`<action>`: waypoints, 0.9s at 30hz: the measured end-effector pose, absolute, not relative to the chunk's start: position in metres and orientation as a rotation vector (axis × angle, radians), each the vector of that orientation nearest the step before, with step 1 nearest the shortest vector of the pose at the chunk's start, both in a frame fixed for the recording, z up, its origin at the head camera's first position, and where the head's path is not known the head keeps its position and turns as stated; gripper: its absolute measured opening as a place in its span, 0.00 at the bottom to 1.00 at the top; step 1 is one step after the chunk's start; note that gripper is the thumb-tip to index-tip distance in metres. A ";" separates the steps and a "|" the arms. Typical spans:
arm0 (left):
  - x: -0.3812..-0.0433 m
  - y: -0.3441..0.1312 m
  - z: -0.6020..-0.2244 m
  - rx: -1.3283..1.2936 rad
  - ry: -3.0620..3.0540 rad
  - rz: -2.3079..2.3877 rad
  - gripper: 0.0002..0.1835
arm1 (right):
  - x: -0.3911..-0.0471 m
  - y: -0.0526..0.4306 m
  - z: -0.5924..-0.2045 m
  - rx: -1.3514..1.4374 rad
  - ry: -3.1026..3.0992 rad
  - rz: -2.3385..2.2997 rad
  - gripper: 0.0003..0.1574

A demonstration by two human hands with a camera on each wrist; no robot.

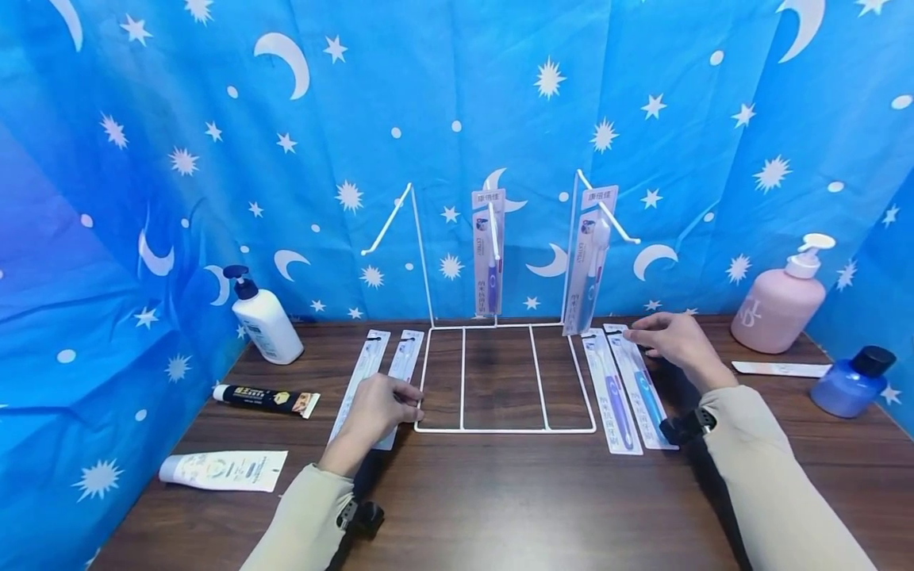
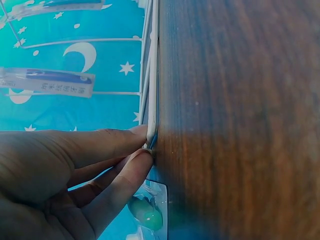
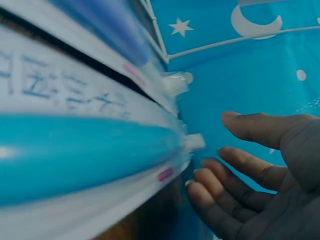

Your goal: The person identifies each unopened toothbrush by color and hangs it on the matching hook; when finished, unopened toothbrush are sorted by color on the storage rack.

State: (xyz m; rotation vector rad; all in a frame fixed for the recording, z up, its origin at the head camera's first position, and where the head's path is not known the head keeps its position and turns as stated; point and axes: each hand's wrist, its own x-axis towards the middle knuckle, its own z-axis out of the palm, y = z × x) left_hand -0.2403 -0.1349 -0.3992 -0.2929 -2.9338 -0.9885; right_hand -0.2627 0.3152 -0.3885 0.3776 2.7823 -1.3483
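Note:
My left hand (image 1: 378, 408) pinches the front left corner of a white wire display rack (image 1: 503, 431) between thumb and index finger, as the left wrist view shows up close. Under and beside that hand lie two packaged toothbrushes, the inner one (image 1: 405, 357) partly hidden by it. On the right, my right hand (image 1: 674, 341) hovers at the top end of a packaged blue toothbrush (image 1: 646, 392); in the right wrist view its thumb and fingers are apart with nothing between them. A packaged purple toothbrush (image 1: 612, 396) lies alongside. Two more packs, one purple (image 1: 489, 297) and one blue (image 1: 589, 270), hang from the rack's hooks.
At left stand a white pump bottle (image 1: 270, 329), a black toothpaste tube (image 1: 264, 400) and a white tube (image 1: 228, 471). To the right are a pink pump bottle (image 1: 777, 309), a blue bottle (image 1: 850, 388) and a flat white strip (image 1: 778, 369). A blue star-patterned cloth (image 1: 428, 79) hangs behind.

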 end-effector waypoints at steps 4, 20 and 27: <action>-0.241 -0.135 -0.400 -0.299 -2.929 -0.988 0.10 | -0.263 0.314 -0.392 0.432 2.750 -1.304 0.42; -0.240 -0.137 -0.399 -0.313 -2.925 -0.997 0.10 | -0.266 0.315 -0.399 0.523 2.731 -1.281 0.35; -0.241 -0.136 -0.400 -0.313 -2.933 -0.990 0.10 | -0.263 0.313 -0.397 0.500 2.761 -1.267 0.31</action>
